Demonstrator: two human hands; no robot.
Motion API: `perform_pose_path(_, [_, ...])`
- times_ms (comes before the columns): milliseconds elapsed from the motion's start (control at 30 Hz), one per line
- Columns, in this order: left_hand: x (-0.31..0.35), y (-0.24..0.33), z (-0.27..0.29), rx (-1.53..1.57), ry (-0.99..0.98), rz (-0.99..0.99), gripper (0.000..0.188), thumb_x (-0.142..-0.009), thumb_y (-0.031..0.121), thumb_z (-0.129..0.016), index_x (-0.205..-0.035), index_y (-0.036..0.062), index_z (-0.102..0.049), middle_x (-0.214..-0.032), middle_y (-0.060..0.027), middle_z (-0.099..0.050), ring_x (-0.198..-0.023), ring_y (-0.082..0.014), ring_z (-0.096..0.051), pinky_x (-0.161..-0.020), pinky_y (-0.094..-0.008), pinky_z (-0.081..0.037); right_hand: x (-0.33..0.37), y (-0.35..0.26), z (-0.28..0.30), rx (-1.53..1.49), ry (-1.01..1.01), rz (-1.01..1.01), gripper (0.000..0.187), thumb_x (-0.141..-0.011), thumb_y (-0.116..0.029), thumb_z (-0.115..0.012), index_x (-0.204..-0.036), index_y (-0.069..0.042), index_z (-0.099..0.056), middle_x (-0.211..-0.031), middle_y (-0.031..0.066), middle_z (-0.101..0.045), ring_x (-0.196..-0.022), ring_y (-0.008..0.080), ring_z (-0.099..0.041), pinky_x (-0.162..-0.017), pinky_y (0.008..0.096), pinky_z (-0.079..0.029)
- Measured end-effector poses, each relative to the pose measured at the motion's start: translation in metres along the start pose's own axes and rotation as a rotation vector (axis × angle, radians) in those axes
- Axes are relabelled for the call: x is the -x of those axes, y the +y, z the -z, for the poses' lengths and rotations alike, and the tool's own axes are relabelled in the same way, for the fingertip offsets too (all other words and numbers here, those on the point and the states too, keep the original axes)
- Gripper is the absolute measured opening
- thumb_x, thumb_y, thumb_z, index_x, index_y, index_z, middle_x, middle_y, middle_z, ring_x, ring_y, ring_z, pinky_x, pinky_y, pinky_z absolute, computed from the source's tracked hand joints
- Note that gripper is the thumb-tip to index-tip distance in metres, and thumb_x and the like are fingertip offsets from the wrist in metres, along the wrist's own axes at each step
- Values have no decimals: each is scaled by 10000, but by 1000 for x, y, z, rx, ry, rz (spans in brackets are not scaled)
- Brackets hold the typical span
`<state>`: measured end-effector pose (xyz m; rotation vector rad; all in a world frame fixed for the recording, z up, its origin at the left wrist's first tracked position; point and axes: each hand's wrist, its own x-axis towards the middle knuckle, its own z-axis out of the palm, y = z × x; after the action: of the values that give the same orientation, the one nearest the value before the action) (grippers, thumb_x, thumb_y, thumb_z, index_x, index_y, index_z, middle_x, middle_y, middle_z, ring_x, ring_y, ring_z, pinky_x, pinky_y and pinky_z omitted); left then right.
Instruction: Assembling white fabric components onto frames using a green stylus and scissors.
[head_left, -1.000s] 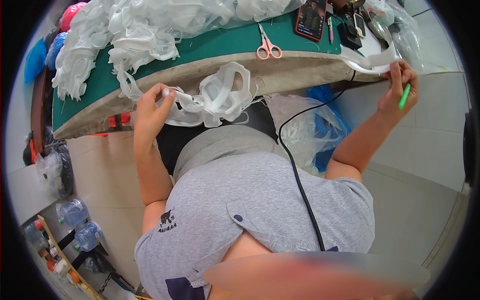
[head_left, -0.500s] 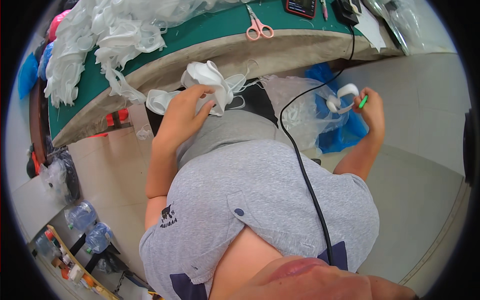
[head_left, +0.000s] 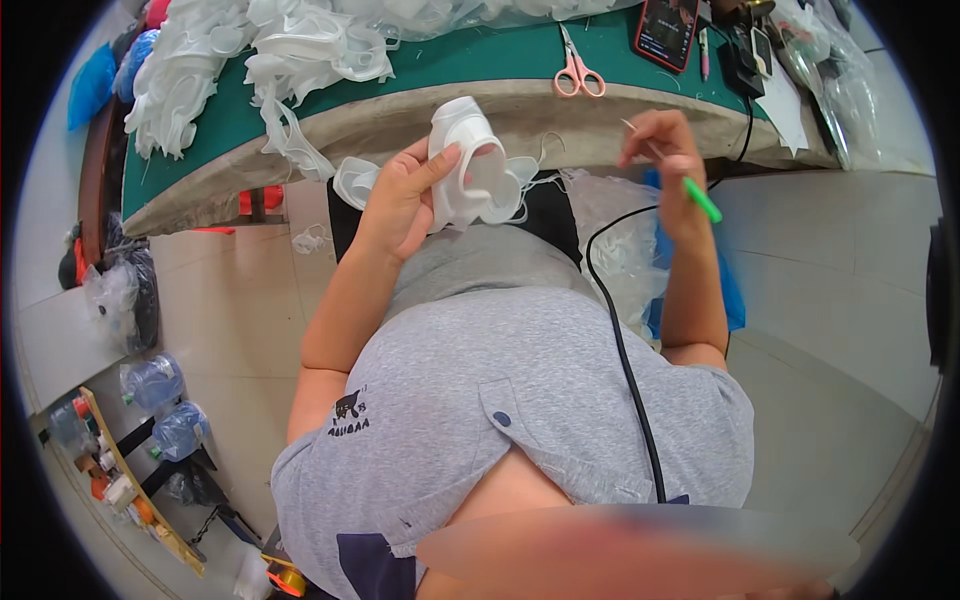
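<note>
Over my lap, my left hand (head_left: 398,208) pinches a white moulded fabric piece (head_left: 457,127), its thumb on the near face and the fingers behind. The piece is a curved band with a rounded opening. More white pieces (head_left: 355,182) lie against it on my lap, with loose threads trailing to the right. My right hand (head_left: 668,165) is raised to the right, closed around a slim tool with a bright green handle (head_left: 703,200). A thin pale tip sticks out beyond the fingers; its exact kind is unclear.
A green-topped table (head_left: 470,70) with a cloth-covered edge curves ahead, bearing heaped white pieces (head_left: 310,50), pink-handled scissors (head_left: 578,75) and a phone (head_left: 665,32). A black cable (head_left: 625,350) runs down my front. A clear plastic bag (head_left: 615,225) lies below my right hand.
My right hand has risen and moved left, and the white piece it had is no longer in it. My left hand has lifted and turned its piece. The view has shifted.
</note>
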<state>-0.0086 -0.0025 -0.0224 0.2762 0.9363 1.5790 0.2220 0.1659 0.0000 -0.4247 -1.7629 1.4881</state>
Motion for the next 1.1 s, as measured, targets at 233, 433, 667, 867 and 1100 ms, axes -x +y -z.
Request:
perform_pose_path(233, [19,16,-16,-256,50,-303,255,-898,200,-640,-1064,8,-664,-888,-29,-670,-683,-35,-543,-590,-193,-429,-33,-13,-80,302,-347,543,247,-739,41,-699,-979,-14,-677,-928,126,-626,-787,215,-606,-670,281,-489])
perform_pose_path(433, [26,19,-13,-380,106,-367,236,-895,202,-646,-1017,5,-691,-770,4,-655,-575,-4,-472,-490,-168,-341,-43,-3,-96,343,-347,686,267,-711,37,-711,-971,-19,-677,-862,109,-626,-737,225,-585,-631,297,-477])
perform_pose_path(667, [27,19,-16,-514,159,-402,231,-890,188,-651,-1043,21,-699,-696,35,-624,-522,9,-422,-456,-163,-306,-44,3,-97,457,-328,782,271,-680,-11,-739,-944,-49,-685,-825,85,-597,-692,216,-552,-594,299,-448])
perform_pose_path(867, [30,15,-28,-775,264,-637,232,-885,147,-652,-1086,36,-689,-677,57,-608,-515,27,-396,-448,-143,-276,-45,2,-96,531,-303,697,234,-707,-18,-724,-935,-56,-687,-802,76,-568,-712,213,-537,-605,300,-438])
perform_pose_path(1100, [29,18,-18,-377,117,-445,236,-902,153,-620,-1081,10,-679,-725,14,-642,-521,16,-443,-451,-135,-288,-47,28,-98,12,-316,44,112,-848,-87,-664,-925,-11,-695,-821,50,-578,-766,142,-528,-683,270,-426])
